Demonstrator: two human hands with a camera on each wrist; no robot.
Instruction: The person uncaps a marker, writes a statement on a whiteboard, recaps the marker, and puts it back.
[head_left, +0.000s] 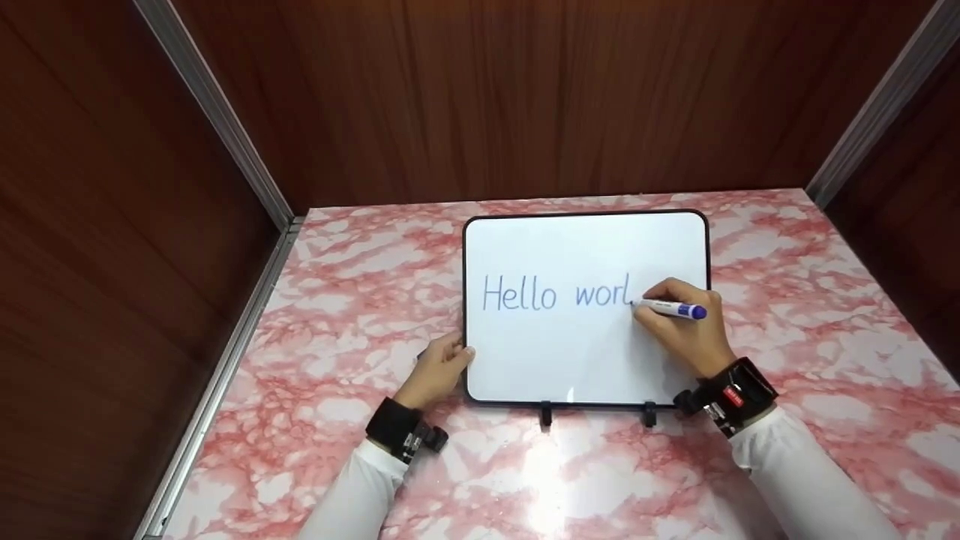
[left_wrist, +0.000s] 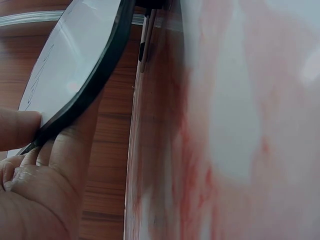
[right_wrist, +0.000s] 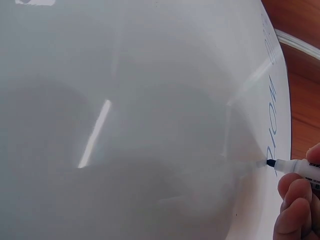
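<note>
A whiteboard (head_left: 555,352) with a black frame stands tilted on the table, bearing "Hello worl" in blue handwriting (head_left: 556,293). My left hand (head_left: 436,369) grips its left edge, thumb on the front and fingers behind, as the left wrist view shows. Between thumb and fingers my right hand (head_left: 690,330) pinches a white marker (head_left: 667,307) with a blue end. In the right wrist view the marker's dark tip (right_wrist: 270,162) is at the board's surface, beside the last letter. The fingers behind the board are partly hidden.
Two black stand feet (head_left: 546,414) jut out below the board's lower edge. The table (head_left: 360,300) has a red and white marbled top. Brown wood panels (head_left: 487,97) with metal corner strips (head_left: 217,112) enclose it at the back and sides.
</note>
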